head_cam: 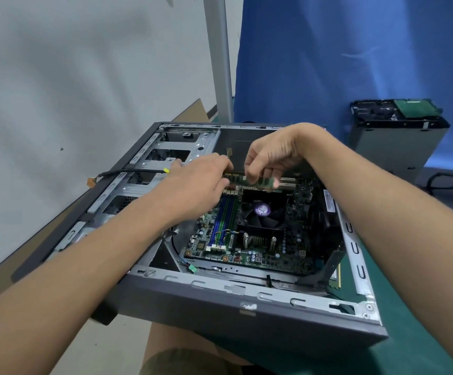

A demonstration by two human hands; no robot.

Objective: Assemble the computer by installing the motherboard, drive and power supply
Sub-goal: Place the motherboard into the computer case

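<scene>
An open grey computer case point(247, 301) lies on its side in front of me. The green motherboard point(249, 255) sits inside it, with a black cooler fan point(263, 212) and blue and green memory slots point(225, 220). Both my hands hold a green memory stick point(263, 182) level above the board's far end. My left hand point(201, 182) pinches its left end, and my right hand point(271, 155) pinches it from above near the middle. The stick's left part is hidden by my fingers. A hard drive point(404, 108) lies on a grey metal box point(393, 147) at the back right.
The case rests on a green table point(414, 334) with a blue cloth point(355, 50) hanging behind. A black cable point(128, 173) with an orange plug hangs over the case's left edge. A second memory stick point(336, 277) leans inside the case's right wall. Empty drive bays point(166, 155) fill the case's left.
</scene>
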